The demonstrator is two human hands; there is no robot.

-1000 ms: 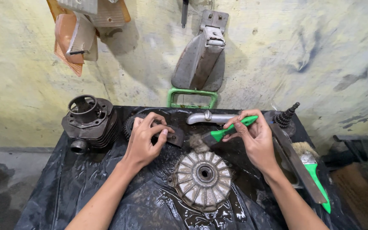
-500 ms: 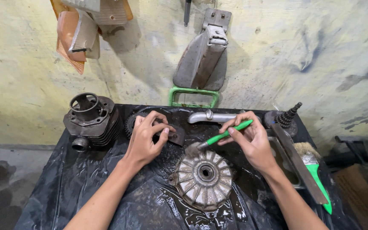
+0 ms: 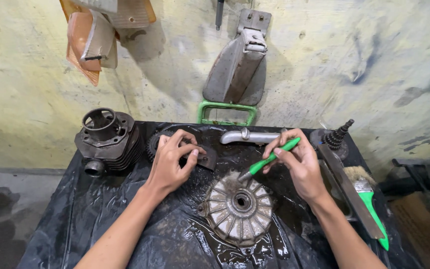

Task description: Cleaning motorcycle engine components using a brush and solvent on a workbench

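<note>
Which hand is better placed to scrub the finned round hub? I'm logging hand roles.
Probably right: the right hand holds the green-handled brush at the hub.
</note>
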